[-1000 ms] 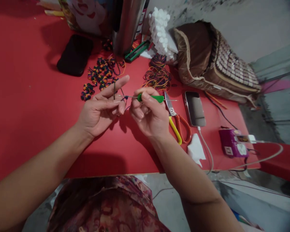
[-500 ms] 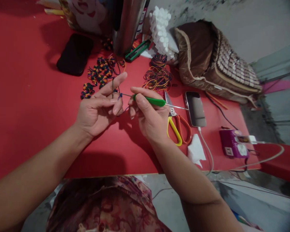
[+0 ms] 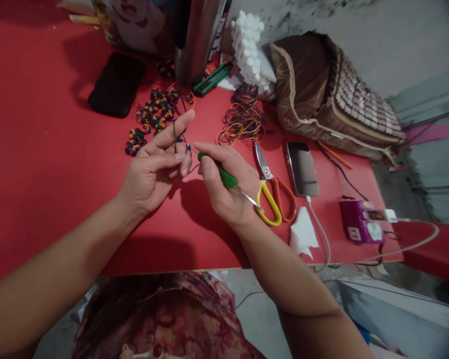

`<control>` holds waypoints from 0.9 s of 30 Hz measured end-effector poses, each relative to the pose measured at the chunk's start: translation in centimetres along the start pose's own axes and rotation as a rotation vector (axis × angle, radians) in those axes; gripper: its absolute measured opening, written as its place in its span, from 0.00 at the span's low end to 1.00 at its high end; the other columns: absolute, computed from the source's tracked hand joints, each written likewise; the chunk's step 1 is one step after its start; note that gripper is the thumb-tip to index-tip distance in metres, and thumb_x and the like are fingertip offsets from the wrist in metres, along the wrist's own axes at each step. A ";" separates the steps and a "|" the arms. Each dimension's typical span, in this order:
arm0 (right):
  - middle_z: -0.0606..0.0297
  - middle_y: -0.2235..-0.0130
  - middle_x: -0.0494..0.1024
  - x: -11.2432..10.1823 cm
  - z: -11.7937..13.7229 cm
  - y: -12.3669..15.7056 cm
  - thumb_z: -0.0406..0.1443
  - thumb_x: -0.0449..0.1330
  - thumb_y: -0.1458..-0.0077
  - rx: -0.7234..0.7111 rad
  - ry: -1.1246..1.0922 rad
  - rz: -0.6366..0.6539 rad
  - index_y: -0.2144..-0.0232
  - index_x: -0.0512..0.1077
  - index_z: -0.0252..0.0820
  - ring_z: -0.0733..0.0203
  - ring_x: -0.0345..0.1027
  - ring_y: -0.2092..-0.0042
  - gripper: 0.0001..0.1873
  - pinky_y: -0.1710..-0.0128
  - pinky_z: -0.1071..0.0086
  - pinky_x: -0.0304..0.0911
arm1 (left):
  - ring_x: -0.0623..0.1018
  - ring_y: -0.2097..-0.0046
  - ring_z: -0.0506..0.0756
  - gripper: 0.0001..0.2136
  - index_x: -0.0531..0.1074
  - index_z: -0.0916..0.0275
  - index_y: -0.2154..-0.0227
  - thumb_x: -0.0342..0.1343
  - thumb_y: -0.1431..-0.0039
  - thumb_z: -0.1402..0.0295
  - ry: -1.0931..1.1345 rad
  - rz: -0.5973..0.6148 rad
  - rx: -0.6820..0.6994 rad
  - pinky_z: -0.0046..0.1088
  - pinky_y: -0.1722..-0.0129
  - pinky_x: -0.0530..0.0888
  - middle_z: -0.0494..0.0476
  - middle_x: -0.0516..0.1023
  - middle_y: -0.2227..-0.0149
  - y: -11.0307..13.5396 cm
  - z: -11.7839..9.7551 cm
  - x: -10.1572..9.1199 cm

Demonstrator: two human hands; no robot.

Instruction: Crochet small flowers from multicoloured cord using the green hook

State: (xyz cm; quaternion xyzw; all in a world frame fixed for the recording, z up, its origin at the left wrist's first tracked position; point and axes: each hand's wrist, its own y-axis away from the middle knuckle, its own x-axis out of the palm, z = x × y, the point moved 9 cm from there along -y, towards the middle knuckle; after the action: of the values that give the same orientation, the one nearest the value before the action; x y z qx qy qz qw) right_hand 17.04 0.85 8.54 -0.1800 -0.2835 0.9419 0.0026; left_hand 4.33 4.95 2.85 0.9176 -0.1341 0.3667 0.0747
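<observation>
1. Right hand (image 3: 230, 187): fingers clamped around the green handle of a crochet hook (image 3: 227, 178), 1 end at the dark cord (image 3: 174, 137).
2. Left hand (image 3: 149, 174): thumb and fingers pinching that cord, 1 strand looped over the raised index finger, above the red table (image 3: 60, 199), inward from its near edge.
3. Beyond the hands: multicolored crocheted pieces (image 3: 157, 109); tangled multicolored cord (image 3: 243, 119).
4. Toward the table's right edge: scissors (image 3: 266, 172), then a smartphone (image 3: 302, 168).

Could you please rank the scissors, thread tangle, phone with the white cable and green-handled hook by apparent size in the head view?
1. Scissors and thread tangle: too alike to rank apart.
2. Phone.
Unsure: green-handled hook, slim and partly covered by the right hand.
</observation>
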 end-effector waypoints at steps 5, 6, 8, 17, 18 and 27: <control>0.60 0.55 0.87 0.1 -0.8 0.5 0.41 0.60 0.26 0.072 0.010 -0.067 0.49 0.82 0.49 0.57 0.81 0.57 0.12 0.51 0.57 0.79 | 0.63 0.77 0.49 0.20 0.87 0.54 0.51 0.62 0.43 0.77 0.004 0.006 -0.030 0.29 0.72 0.67 0.47 0.76 0.79 0.0 0.8 0.1; 0.60 0.56 0.86 0.1 -1.3 0.6 0.42 0.59 0.25 0.101 -0.029 -0.080 0.49 0.82 0.49 0.56 0.81 0.57 0.12 0.51 0.57 0.79 | 0.61 0.78 0.49 0.20 0.87 0.54 0.51 0.61 0.43 0.77 0.006 0.011 -0.034 0.29 0.72 0.68 0.47 0.76 0.79 -0.1 0.9 0.1; 0.61 0.57 0.85 0.4 -2.1 0.8 0.45 0.58 0.25 0.157 -0.095 -0.085 0.49 0.81 0.49 0.56 0.81 0.57 0.14 0.50 0.56 0.79 | 0.60 0.78 0.49 0.21 0.87 0.55 0.50 0.61 0.43 0.77 0.021 0.014 -0.032 0.29 0.71 0.68 0.47 0.74 0.80 -0.1 0.9 0.1; 0.59 0.55 0.85 0.9 -0.7 1.0 0.40 0.58 0.24 -0.027 0.044 -0.080 0.44 0.81 0.49 0.55 0.80 0.54 0.15 0.47 0.57 0.77 | 0.69 0.76 0.47 0.31 0.78 0.52 0.36 0.60 0.42 0.80 0.096 -0.069 -0.124 0.23 0.68 0.73 0.45 0.70 0.78 0.2 1.6 -0.3; 0.58 0.54 0.86 1.0 -0.6 1.1 0.40 0.57 0.24 -0.051 0.060 -0.088 0.43 0.81 0.49 0.54 0.80 0.53 0.16 0.46 0.57 0.77 | 0.69 0.76 0.47 0.33 0.76 0.51 0.34 0.59 0.41 0.81 0.119 -0.076 -0.144 0.23 0.69 0.73 0.45 0.70 0.78 0.3 1.8 -0.3; 0.61 0.60 0.84 0.8 -1.5 1.1 0.47 0.60 0.26 0.073 0.026 -0.029 0.41 0.81 0.58 0.52 0.79 0.58 0.17 0.48 0.54 0.78 | 0.62 0.79 0.50 0.29 0.83 0.57 0.42 0.53 0.44 0.82 0.213 -0.092 -0.169 0.26 0.77 0.66 0.47 0.63 0.81 0.0 1.2 -0.5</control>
State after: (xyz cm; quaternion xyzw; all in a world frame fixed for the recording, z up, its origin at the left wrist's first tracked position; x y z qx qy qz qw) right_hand 16.91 0.84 6.54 -0.1882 -0.2516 0.9490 0.0265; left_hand 4.78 4.73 1.59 0.8691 -0.1137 0.4455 0.1823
